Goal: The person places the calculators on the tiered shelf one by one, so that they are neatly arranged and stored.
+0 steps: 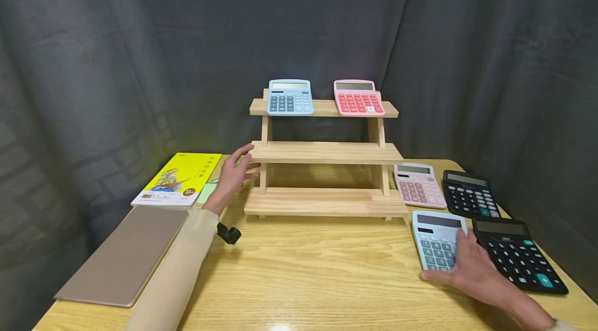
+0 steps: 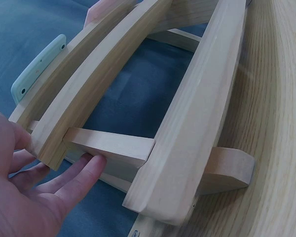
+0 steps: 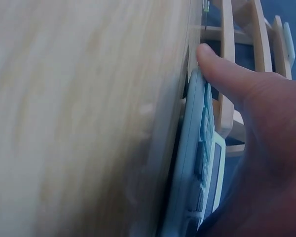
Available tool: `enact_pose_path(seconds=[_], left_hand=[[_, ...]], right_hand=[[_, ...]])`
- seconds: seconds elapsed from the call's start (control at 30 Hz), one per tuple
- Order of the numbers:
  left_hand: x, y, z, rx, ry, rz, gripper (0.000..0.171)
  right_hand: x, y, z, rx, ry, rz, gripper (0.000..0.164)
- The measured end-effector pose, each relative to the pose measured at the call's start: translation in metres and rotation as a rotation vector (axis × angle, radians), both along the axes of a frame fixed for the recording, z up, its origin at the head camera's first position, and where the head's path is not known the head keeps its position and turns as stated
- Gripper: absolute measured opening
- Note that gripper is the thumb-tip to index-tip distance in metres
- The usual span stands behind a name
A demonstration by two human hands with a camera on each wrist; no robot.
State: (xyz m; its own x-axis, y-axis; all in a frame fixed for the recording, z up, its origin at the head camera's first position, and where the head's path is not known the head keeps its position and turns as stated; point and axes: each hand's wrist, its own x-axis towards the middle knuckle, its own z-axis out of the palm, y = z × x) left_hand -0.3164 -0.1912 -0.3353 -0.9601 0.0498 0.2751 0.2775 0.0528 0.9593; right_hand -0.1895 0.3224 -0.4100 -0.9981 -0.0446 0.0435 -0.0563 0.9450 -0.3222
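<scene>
My left hand (image 1: pixel 233 173) is at the left end of the three-step wooden display stand (image 1: pixel 327 152). In the left wrist view its upper digits lie against the end of the middle board (image 2: pixel 98 74), and other fingers (image 2: pixel 81 180) reach beneath, beside the side support. On the right, my right hand (image 1: pixel 481 269) spreads over a light blue calculator (image 1: pixel 432 243) lying on the table. Its thumb stretches along the calculator's near left corner, and its fingers extend over the right side. The right wrist view shows the thumb (image 3: pixel 227 71) straight past the calculator's end (image 3: pixel 190 133).
The top board bears a blue calculator (image 1: pixel 289 97) and a pink one (image 1: pixel 358 97). A pale pink calculator (image 1: pixel 419 185) and two black ones, a farther (image 1: pixel 469 193) and a nearer (image 1: pixel 518 253), lie right. A yellow book (image 1: pixel 179 178) and brown notebook (image 1: pixel 123 256) lie left.
</scene>
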Motion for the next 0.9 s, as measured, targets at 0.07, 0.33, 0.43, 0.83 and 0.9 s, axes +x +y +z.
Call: enact_pose_path(seconds=[0.07,0.33,0.43,0.83,0.9], left_hand=[[0.000,0.000,0.000,-0.003,0.003,0.003,0.046],[0.001,0.001,0.001,-0.003,-0.007,0.005,0.046],[0.002,0.001,0.002,-0.002,-0.003,0.008,0.046],[0.002,0.000,0.000,0.006,-0.005,0.011,0.046],[0.001,0.000,0.000,0.004,0.000,0.005,0.046]], right_hand=[[0.000,-0.002,0.001,-0.001,0.003,-0.011,0.144],[0.004,-0.006,0.006,0.006,-0.039,-0.060,0.148],[0.005,-0.007,0.009,0.004,-0.043,-0.072,0.144],[0.012,-0.011,0.013,0.052,0.062,-0.093,0.135],[0.014,-0.011,0.013,0.051,0.076,-0.100,0.135]])
